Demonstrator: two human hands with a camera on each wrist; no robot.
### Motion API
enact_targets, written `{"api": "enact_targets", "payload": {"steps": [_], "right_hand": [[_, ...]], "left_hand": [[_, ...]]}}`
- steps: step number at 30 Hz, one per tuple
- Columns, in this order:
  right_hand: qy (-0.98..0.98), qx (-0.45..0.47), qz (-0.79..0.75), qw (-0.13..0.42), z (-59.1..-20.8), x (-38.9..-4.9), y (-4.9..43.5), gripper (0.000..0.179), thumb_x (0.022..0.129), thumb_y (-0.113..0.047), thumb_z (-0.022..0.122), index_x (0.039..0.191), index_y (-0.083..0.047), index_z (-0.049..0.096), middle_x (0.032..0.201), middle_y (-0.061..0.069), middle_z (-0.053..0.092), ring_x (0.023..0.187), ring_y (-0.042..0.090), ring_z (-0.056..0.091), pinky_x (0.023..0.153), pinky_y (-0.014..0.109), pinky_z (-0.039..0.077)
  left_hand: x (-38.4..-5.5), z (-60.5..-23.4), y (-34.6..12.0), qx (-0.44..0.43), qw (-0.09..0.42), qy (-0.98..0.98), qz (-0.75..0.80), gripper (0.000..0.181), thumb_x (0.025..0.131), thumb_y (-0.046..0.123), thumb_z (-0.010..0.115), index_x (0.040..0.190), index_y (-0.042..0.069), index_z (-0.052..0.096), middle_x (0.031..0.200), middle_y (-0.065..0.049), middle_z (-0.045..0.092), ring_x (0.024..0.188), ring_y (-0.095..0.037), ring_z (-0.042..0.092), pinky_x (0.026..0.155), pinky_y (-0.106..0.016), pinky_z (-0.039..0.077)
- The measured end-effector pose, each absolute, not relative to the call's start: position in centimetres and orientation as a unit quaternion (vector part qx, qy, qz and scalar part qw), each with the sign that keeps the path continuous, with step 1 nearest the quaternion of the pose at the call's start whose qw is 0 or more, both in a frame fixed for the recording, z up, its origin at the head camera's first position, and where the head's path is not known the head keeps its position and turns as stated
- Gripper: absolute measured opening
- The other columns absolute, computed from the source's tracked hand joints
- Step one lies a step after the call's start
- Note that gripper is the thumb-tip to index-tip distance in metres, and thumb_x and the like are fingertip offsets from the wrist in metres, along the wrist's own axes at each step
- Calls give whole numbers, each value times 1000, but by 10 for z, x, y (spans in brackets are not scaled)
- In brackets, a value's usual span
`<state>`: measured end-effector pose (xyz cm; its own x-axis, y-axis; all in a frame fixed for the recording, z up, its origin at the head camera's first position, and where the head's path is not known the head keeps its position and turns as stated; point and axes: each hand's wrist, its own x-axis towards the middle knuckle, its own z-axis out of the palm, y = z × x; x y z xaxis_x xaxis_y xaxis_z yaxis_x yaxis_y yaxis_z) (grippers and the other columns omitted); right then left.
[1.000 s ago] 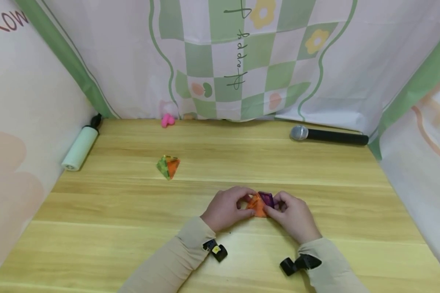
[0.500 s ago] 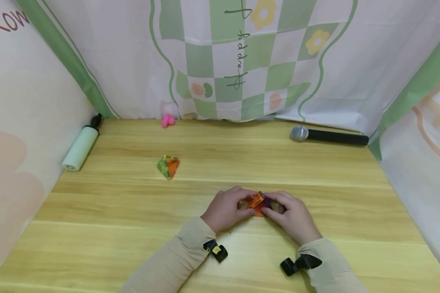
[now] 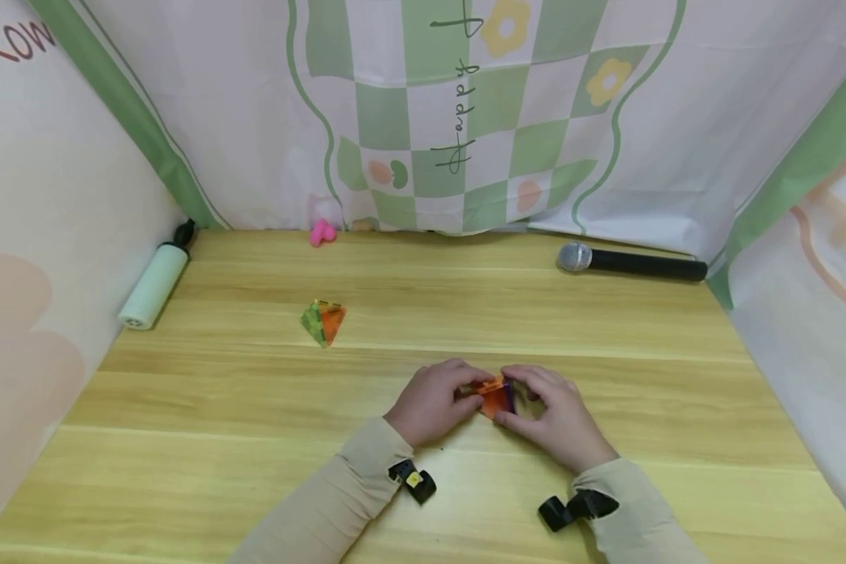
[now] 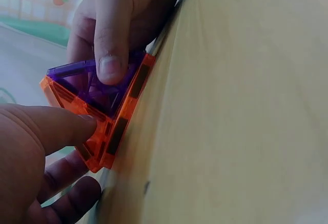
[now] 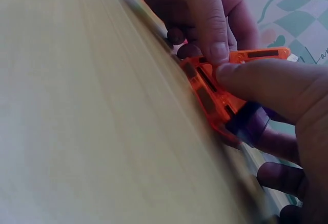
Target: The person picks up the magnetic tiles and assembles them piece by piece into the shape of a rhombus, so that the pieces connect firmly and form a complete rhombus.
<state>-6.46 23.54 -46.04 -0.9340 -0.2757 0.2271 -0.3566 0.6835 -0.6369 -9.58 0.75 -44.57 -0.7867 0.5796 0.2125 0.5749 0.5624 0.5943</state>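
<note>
Near the front middle of the table, two triangular orange magnetic tiles [image 3: 493,403] meet along an edge, one lying on the tabletop and one leaning up. A purple triangular magnetic tile [image 4: 119,95] stands against them on the right, its lower tip between the orange pieces in the left wrist view. My left hand [image 3: 439,401] pinches the leaning orange tile [image 4: 65,99] between thumb and fingers. With thumb in front and fingers behind, my right hand [image 3: 562,415] holds the purple tile. That tile shows only as a thin dark edge in the head view.
Farther left sits a small built shape of green, orange and yellow tiles [image 3: 324,323]. A microphone [image 3: 630,262] lies at the back right, a pink object [image 3: 322,232] at the back edge. A pale green hand pump [image 3: 157,280] lies along the left side. Printed cloth [image 3: 486,117] hangs behind.
My right hand has tipped the purple tile inward against the orange ones, its fingers shifting left and over the top. The left hand keeps nearly the same place.
</note>
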Motion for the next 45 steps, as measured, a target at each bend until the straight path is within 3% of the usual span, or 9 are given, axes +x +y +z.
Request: {"api": "enact_targets", "payload": {"steps": [8, 11, 16, 21, 28, 32, 45], "right_hand": [[-912, 190, 361, 43, -459, -63, 237, 72, 73, -47, 88, 132, -16, 64, 133, 2, 63, 117, 26, 55, 99, 49, 29], [-911, 194, 361, 44, -459, -63, 237, 70, 72, -47, 88, 130, -16, 65, 129, 0, 64, 118, 26, 54, 98, 48, 29], [-911, 188, 364, 53, -459, -63, 235, 64, 71, -46, 90, 124, -17, 68, 120, -4, 66, 110, 21, 56, 94, 44, 31], [-917, 160, 360, 58, -459, -63, 233, 62, 71, -46, 89, 121, -15, 69, 114, -3, 66, 97, 16, 58, 88, 40, 32], [-921, 148, 355, 53, -459, -64, 232, 65, 70, -49, 89, 122, -15, 68, 113, -3, 65, 95, 16, 58, 89, 41, 32], [-922, 146, 356, 49, -459, -65, 233, 66, 71, -51, 88, 122, -15, 68, 113, -4, 65, 94, 16, 57, 89, 41, 32], [-923, 147, 351, 52, -462, -66, 233, 66, 70, -53, 87, 121, -16, 69, 111, -5, 65, 91, 15, 56, 87, 40, 32]], "left_hand": [[-97, -442, 6, 313, 35, 880, 356, 23, 99, 16, 65, 121, 15, 72, 112, 3, 69, 103, -9, 63, 92, -24, 49], [-97, -442, 7, 300, 38, 882, 361, 23, 100, 15, 63, 121, 16, 72, 114, 2, 68, 105, -9, 63, 92, -24, 49], [-98, -442, 5, 280, 51, 874, 393, 29, 100, 16, 64, 128, 16, 67, 118, 2, 66, 103, -7, 62, 89, -23, 50], [-102, -434, -2, 282, 59, 868, 405, 33, 99, 17, 63, 132, 13, 62, 124, 0, 65, 109, -11, 62, 94, -26, 50], [-114, -419, -25, 254, 69, 870, 416, 39, 101, 24, 62, 139, 15, 57, 136, 2, 58, 118, -15, 57, 95, -35, 51], [-121, -406, -41, 234, 53, 874, 423, 42, 101, 25, 62, 141, 15, 54, 140, 0, 55, 122, -18, 55, 95, -38, 52], [-134, -375, -98, 158, -71, 882, 437, 36, 101, 23, 61, 135, 12, 58, 132, -5, 59, 123, -24, 53, 102, -50, 45]]}}
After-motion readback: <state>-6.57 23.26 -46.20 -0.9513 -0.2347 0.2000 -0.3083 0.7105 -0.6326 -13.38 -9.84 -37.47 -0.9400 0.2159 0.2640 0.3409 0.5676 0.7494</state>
